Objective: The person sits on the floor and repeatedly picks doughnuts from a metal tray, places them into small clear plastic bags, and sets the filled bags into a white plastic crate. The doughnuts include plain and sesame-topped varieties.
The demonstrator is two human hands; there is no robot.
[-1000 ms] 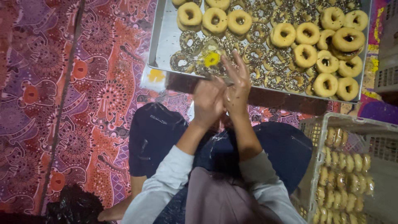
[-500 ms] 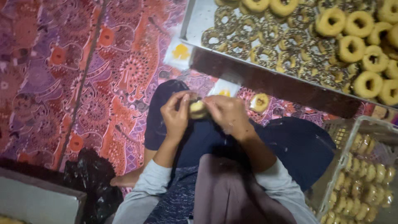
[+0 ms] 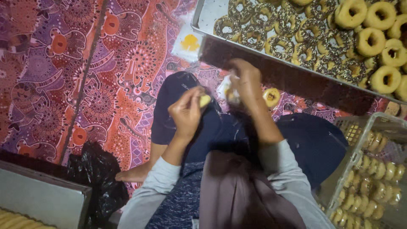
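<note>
A pale doughnut [image 3: 204,100] is pinched in the left hand [image 3: 186,112] fingers over the lap while a clear wrapper [image 3: 227,90] is gripped by the right hand [image 3: 246,82], and a slip against the thin film could be risked, dropping it onto the patterned cloth [image 3: 85,76]

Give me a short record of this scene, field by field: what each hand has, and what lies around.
left hand: holds a small pale doughnut piece
right hand: grips a clear plastic wrapper
lap: one plain doughnut lies beside the right hand
metal tray: chocolate-sprinkled doughnuts and plain doughnuts
plastic crate: wrapped doughnuts
floor: patterned cloth, black bag
</note>
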